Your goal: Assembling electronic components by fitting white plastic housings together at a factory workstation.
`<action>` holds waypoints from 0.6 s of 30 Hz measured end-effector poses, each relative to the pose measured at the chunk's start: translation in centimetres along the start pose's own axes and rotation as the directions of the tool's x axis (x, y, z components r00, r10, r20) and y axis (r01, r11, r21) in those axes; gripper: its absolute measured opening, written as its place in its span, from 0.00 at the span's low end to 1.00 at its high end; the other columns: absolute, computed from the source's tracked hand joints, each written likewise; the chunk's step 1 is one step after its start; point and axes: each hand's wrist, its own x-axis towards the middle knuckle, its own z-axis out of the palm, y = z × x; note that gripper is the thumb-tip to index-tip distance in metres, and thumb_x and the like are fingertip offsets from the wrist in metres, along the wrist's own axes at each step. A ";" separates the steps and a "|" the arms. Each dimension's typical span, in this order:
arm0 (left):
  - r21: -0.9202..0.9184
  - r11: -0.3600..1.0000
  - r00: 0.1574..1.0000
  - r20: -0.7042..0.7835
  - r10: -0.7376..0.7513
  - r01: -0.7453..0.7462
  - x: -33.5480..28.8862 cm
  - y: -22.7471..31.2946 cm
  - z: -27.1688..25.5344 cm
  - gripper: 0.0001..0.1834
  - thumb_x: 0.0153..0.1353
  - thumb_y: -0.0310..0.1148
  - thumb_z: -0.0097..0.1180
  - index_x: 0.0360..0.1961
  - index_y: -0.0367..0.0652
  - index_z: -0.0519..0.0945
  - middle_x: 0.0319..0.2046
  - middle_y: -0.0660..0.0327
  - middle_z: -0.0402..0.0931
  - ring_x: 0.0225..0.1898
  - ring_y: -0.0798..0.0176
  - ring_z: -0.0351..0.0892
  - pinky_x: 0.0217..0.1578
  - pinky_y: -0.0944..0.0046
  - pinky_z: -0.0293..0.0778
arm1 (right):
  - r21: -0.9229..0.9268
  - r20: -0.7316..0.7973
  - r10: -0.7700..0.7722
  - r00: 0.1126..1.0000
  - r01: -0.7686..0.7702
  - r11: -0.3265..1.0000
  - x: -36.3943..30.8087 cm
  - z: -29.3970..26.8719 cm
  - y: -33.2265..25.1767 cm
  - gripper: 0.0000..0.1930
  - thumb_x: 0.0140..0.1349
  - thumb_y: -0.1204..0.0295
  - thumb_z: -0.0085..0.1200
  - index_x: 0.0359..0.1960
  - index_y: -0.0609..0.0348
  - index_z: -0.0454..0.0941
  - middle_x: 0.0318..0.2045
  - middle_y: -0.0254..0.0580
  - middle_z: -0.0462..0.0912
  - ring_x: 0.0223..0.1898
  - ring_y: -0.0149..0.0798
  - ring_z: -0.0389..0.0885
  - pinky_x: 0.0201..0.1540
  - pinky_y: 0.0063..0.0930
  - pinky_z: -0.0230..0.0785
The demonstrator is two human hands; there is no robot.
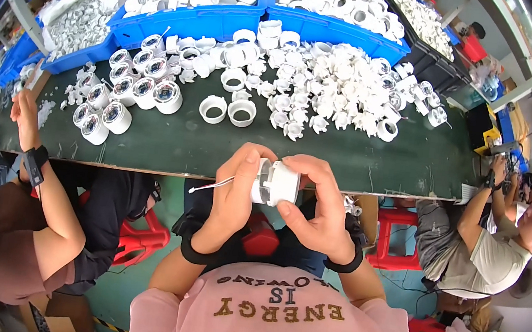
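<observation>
Just in front of the table's near edge, I hold a white cylindrical housing (283, 185) on its side between both hands. My left hand (236, 186) is closed around its left end, and a thin white wire (209, 186) trails out to the left of that hand. Thumb and fingers of my right hand (320, 210) grip the smooth right end. A gap with see-through or paler parts shows mid-body; its inside I cannot make out. Beyond my hands, two white rings (227, 112) lie side by side on the dark green table (194, 146).
Cylindrical units with shiny fronts (145, 91) cluster at left. A heap of small white pronged parts (344, 85) covers the middle right. Blue bins (191, 22) and a black bin (440, 71) line the back. Co-workers sit at either side; red stools (398, 234) stand below.
</observation>
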 end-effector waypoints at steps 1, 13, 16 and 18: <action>0.050 0.998 1.000 0.017 -0.025 0.024 -0.2 0.3 -0.1 0.24 0.71 0.46 0.37 0.36 0.34 0.76 0.28 0.62 0.73 0.29 0.71 0.69 0.31 0.70 0.65 | -0.011 0.015 -0.001 1.000 0.001 1.000 -0.4 -0.2 0.2 0.24 0.59 0.75 0.57 0.57 0.65 0.68 0.55 0.51 0.70 0.51 0.41 0.70 0.52 0.30 0.64; 0.174 0.960 0.976 0.061 0.210 -0.217 -1.9 1.6 1.5 0.17 0.70 0.37 0.38 0.38 0.34 0.75 0.26 0.56 0.74 0.25 0.66 0.72 0.28 0.66 0.68 | 0.132 0.024 -0.051 0.998 0.047 0.990 -2.2 1.6 0.3 0.27 0.67 0.68 0.47 0.65 0.65 0.55 0.63 0.58 0.58 0.65 0.51 0.57 0.67 0.42 0.48; 0.188 0.955 0.973 0.054 0.225 -0.231 -2.5 1.7 1.5 0.17 0.69 0.37 0.39 0.38 0.34 0.75 0.26 0.55 0.74 0.25 0.64 0.73 0.28 0.66 0.68 | 0.139 0.062 -0.115 0.991 0.106 0.985 -1.8 1.5 0.5 0.31 0.69 0.62 0.43 0.67 0.66 0.49 0.67 0.65 0.51 0.69 0.59 0.49 0.69 0.48 0.42; 0.191 0.954 0.972 0.082 0.221 -0.233 -2.7 2.2 1.4 0.17 0.68 0.37 0.39 0.40 0.33 0.74 0.27 0.54 0.75 0.25 0.62 0.74 0.27 0.66 0.69 | 0.126 0.106 -0.211 0.972 0.197 0.972 -1.6 1.4 0.6 0.34 0.68 0.60 0.45 0.68 0.68 0.47 0.67 0.65 0.50 0.69 0.59 0.49 0.69 0.49 0.42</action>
